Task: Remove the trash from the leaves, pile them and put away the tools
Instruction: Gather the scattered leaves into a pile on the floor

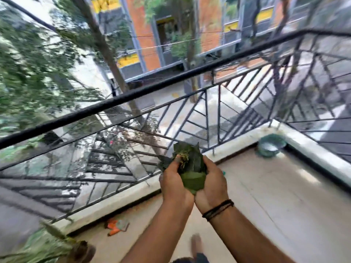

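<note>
With our left hand (173, 180) and right hand (209, 184) both cupped in a closed grip around the leaves (190, 164) held above the balcony floor (266, 196), we should squeeze snugly so none drop.

A pale balcony floor (275, 196) meets a black metal railing (152, 90) facing an orange building (144, 31).
</note>
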Demonstrator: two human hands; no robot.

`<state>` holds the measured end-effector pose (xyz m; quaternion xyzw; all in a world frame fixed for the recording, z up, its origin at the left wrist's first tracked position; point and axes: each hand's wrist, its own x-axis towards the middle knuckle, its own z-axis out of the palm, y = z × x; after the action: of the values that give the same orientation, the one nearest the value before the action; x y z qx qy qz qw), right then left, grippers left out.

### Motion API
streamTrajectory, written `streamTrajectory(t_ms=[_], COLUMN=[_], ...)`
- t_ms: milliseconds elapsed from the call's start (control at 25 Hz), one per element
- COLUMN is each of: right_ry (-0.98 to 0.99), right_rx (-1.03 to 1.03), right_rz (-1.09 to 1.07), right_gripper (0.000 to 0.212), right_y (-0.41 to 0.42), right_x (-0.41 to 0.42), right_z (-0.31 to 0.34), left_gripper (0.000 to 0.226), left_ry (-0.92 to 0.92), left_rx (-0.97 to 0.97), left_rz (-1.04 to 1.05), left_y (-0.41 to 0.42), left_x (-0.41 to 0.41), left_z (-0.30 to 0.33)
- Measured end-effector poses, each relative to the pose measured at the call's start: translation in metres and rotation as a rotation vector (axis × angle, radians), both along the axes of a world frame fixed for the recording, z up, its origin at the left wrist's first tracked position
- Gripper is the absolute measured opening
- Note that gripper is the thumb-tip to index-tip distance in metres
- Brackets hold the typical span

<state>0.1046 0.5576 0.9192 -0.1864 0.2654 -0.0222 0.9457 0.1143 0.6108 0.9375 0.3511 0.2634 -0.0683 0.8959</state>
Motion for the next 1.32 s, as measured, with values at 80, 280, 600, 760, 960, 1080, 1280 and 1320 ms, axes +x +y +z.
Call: streamTrajectory(t_ms=[80,280,600,760,960,1080,1280,1320], right_ry=[0.031,0.077,0.133,0.137,0.178,0.258,0.530,0.606], right_rx=[-0.008,-0.104,-0.154,-0.055,0.101,0.243,0.467,0.481], right_rz=[-0.083,-0.264,-0.784,-1.127,-1.451,-1.564,-1.717,-1.748], right_gripper=[0.040,0.042,0.045,0.052,0.035,0.037,0.039,0.034], right_y=[-0.036,-0.145,-0.355,-0.454,-0.609,-0.684,-0.795,-0.810], right_x=[0.017,0.084,0.084,0.025,-0.074,-0.118,-0.179,-0.188], right_z=[-0.009,-0.029,-0.033,-0.043,-0.096,-0.158,-0.317,-0.351], left_gripper=[0.025,0.027,0.024,0.019,0.044,0.049,0.057,0.052], left_ry=[0.026,0.115,0.228,0.244,0.287,0.368,0.483,0.506], left_rx=[0.003,-0.035,-0.097,-0.041,0.080,0.177,0.336,0.359], left_rz=[-0.075,-0.260,-0.813,-1.173,-1.492,-1.624,-1.709,-1.739], left_y=[-0.039,-0.149,-0.375,-0.498,-0.668,-0.749,-0.864,-0.881], left_x=[0.019,0.091,0.127,0.071,-0.026,-0.073,-0.139,-0.151], left_z=[-0.006,-0.014,-0.024,-0.039,-0.092,-0.157,-0.322,-0.353])
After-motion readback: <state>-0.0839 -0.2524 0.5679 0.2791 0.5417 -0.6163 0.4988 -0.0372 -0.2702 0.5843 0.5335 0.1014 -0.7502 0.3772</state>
